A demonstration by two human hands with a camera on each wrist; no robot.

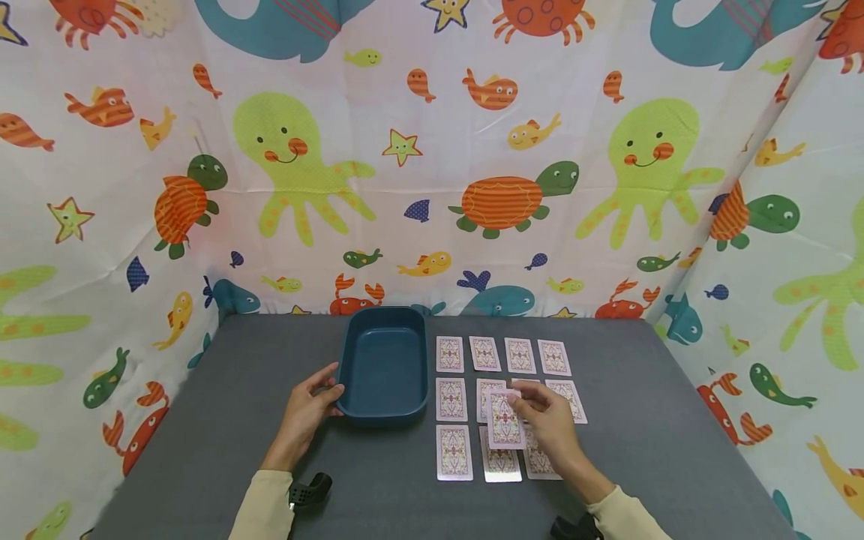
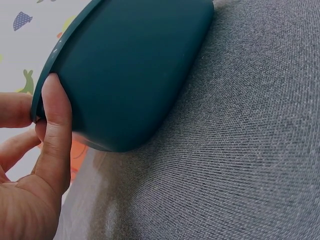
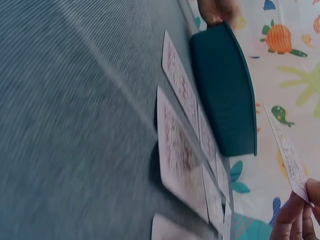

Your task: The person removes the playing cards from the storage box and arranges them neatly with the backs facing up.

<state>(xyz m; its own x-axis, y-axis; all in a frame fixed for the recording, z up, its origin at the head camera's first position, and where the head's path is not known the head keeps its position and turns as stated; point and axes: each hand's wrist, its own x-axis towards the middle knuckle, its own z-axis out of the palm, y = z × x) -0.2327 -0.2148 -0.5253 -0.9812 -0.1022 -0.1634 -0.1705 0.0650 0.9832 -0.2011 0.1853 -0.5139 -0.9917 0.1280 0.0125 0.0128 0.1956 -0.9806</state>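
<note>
A dark teal plastic tray point(image 1: 383, 364) with rounded corners stands on the table, nothing visible inside it. My left hand point(image 1: 307, 409) grips its left edge; in the left wrist view the thumb point(image 2: 57, 115) presses the outer wall below the rim and fingers lie on the other side. With thumb and fingers, my right hand point(image 1: 550, 427) pinches a playing card point(image 1: 505, 421), patterned back showing in the head view. This card is held above the laid-out cards, partly covering two of them. The right wrist view shows it edge-tilted, away from the table.
Playing cards, backs up, lie in three rows right of the tray; a top-row card point(image 1: 449, 354) and a front-row card point(image 1: 454, 453) are nearest it. Grey cloth covers the table point(image 1: 641, 435). A sea-animal patterned curtain point(image 1: 432, 187) surrounds the back and sides.
</note>
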